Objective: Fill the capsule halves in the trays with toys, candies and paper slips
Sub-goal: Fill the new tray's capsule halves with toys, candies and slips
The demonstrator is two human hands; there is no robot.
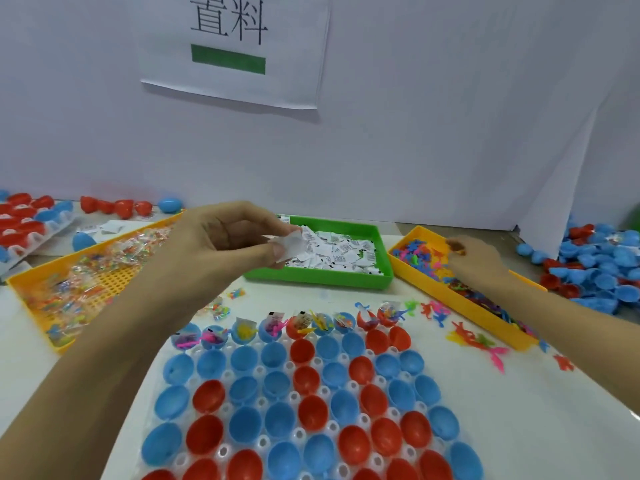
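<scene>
A clear tray [221, 455] in front of me holds rows of blue and red capsule halves [308, 410]. Only the far row [298, 329] has toys, candy packets and slips in it. My left hand [225, 237] hovers over the near left edge of the green tray [318, 277] of paper slips and pinches a bunch of white slips [289, 245]. My right hand [478, 261] reaches into the yellow tray [485, 317] of small coloured plastic toys, its fingers curled down among the toys [419, 254]; whether it grips one is hidden.
A long yellow tray [114, 275] of wrapped candies lies at the left. Loose toys [474, 341] and candy packets [221, 308] lie on the white table. Piles of blue and red capsule halves sit far right [599, 271]; another filled tray stands far left [24, 223]. A white wall stands close behind.
</scene>
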